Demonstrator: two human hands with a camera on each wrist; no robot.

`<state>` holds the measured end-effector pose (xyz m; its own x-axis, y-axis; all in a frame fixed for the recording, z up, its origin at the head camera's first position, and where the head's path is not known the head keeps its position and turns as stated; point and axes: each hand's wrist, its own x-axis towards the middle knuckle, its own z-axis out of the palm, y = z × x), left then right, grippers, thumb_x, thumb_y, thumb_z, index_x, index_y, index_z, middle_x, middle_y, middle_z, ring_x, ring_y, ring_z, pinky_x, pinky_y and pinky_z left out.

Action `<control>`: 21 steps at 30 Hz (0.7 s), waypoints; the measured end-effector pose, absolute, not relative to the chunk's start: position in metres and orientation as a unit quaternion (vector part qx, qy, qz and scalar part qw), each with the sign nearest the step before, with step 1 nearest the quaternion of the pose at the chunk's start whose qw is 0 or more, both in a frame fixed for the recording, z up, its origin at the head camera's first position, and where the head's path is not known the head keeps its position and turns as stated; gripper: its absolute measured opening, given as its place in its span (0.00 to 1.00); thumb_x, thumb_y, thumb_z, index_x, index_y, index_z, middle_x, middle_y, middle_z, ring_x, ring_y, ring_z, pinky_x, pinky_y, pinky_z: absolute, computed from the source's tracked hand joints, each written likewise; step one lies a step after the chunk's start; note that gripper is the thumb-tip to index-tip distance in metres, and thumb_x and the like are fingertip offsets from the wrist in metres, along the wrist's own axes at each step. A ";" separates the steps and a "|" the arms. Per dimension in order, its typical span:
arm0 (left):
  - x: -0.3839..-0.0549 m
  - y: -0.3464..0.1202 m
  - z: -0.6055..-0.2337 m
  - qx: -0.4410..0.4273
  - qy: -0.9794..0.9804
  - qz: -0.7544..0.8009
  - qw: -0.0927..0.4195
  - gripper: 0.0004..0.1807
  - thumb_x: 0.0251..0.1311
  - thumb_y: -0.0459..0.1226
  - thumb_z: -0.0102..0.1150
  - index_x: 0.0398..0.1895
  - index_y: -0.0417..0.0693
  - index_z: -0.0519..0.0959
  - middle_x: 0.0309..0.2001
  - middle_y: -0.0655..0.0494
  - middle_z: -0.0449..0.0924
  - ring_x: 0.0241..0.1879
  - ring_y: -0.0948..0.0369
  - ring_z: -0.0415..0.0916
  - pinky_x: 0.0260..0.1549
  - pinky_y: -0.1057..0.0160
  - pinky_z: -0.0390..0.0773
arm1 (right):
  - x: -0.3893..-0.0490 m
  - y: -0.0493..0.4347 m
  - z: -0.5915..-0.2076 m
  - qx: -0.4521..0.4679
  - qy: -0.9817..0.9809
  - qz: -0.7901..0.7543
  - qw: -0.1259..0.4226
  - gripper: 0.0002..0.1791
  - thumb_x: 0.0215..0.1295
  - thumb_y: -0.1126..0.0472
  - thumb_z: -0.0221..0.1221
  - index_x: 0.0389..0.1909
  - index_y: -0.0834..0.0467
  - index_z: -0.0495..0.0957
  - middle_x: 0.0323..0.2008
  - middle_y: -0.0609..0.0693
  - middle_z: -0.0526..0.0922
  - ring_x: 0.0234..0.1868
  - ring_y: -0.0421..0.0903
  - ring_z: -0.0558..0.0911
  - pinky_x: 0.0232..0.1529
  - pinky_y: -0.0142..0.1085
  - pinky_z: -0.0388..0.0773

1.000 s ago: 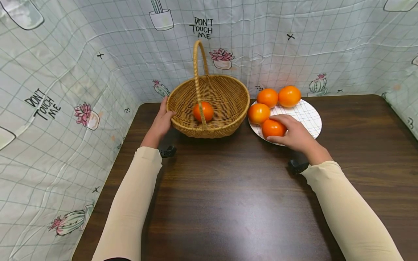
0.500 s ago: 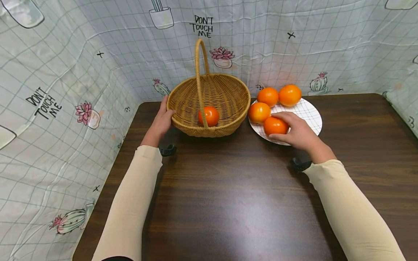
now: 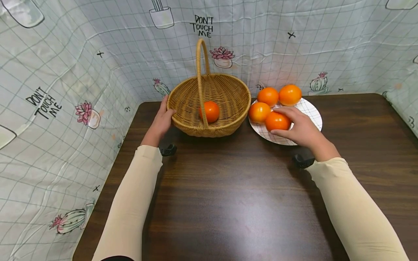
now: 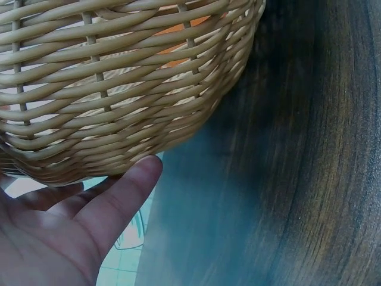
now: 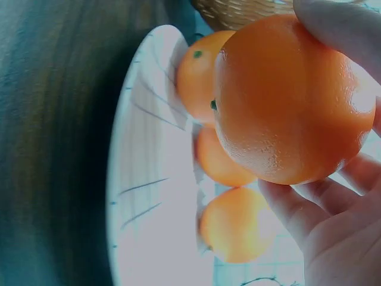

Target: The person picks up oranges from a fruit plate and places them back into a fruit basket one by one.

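Observation:
My left hand (image 3: 160,122) holds the left rim of a wicker basket (image 3: 228,92) with an upright arched handle; in the left wrist view the thumb (image 4: 134,185) lies against the woven edge. Inside the basket rests one orange (image 3: 212,111), partly behind the handle. My right hand (image 3: 302,127) grips another orange (image 3: 277,121) between thumb and fingers, close over a white grid-patterned plate (image 3: 310,112). Three more oranges sit together at the plate's left and back, one of them (image 5: 238,225) low in the right wrist view, its plate rim seen edge-on.
A dark wooden table (image 3: 209,188) carries the basket and plate, which stand side by side near its back edge. Behind and to the left hangs a grid-patterned curtain (image 3: 267,47) with plant drawings. Dark wrist cameras (image 3: 302,161) sit under both sleeves.
The orange in my right hand has come up and slightly right, away from its neighbour on the plate. The orange in the basket has rolled a little right. My left hand stays in place.

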<state>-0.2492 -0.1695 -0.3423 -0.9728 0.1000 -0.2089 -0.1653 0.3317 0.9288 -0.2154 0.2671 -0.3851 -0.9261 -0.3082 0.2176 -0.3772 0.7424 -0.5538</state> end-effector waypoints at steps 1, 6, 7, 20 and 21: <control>-0.249 -0.169 -0.342 -0.020 0.807 0.579 0.114 0.38 0.71 0.36 0.35 0.78 0.61 0.32 0.78 0.47 0.38 0.71 0.44 0.58 0.62 0.44 0.68 | -0.216 0.268 -0.384 0.184 -0.931 0.309 0.060 0.39 0.49 0.51 0.73 0.64 0.54 0.72 0.66 0.60 0.68 0.66 0.61 0.67 0.62 0.60 0.65; -0.254 -0.170 -0.347 -0.020 0.802 0.587 0.110 0.38 0.71 0.35 0.35 0.79 0.62 0.33 0.78 0.47 0.39 0.70 0.44 0.59 0.62 0.43 0.68 | -0.219 0.267 -0.377 0.186 -0.930 0.309 0.073 0.39 0.49 0.50 0.73 0.64 0.53 0.72 0.65 0.59 0.69 0.64 0.60 0.68 0.60 0.60 0.66; -0.255 -0.171 -0.349 -0.021 0.800 0.589 0.109 0.38 0.71 0.35 0.35 0.79 0.63 0.33 0.78 0.47 0.39 0.70 0.44 0.59 0.61 0.43 0.68 | -0.219 0.267 -0.376 0.186 -0.930 0.308 0.075 0.39 0.49 0.51 0.73 0.64 0.54 0.72 0.65 0.59 0.69 0.64 0.60 0.68 0.60 0.60 0.66; -0.269 -0.178 -0.374 -0.021 0.824 0.561 0.075 0.37 0.71 0.39 0.35 0.77 0.76 0.36 0.78 0.54 0.42 0.67 0.49 0.64 0.57 0.47 0.72 | -0.227 0.263 -0.360 0.198 -0.929 0.297 0.100 0.39 0.48 0.52 0.73 0.63 0.54 0.72 0.62 0.62 0.71 0.61 0.61 0.70 0.58 0.58 0.67; -0.269 -0.178 -0.374 -0.021 0.826 0.558 0.073 0.37 0.71 0.39 0.35 0.77 0.75 0.36 0.78 0.54 0.42 0.67 0.50 0.63 0.58 0.47 0.71 | -0.228 0.263 -0.359 0.198 -0.929 0.296 0.100 0.39 0.48 0.52 0.73 0.63 0.54 0.72 0.63 0.62 0.71 0.61 0.61 0.70 0.58 0.58 0.67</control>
<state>-0.2691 -0.1778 -0.3737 -0.9886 0.0473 -0.1433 -0.1153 0.3753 0.9197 -0.2276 0.2631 -0.3587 -0.9022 -0.3080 0.3020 -0.4260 0.7463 -0.5114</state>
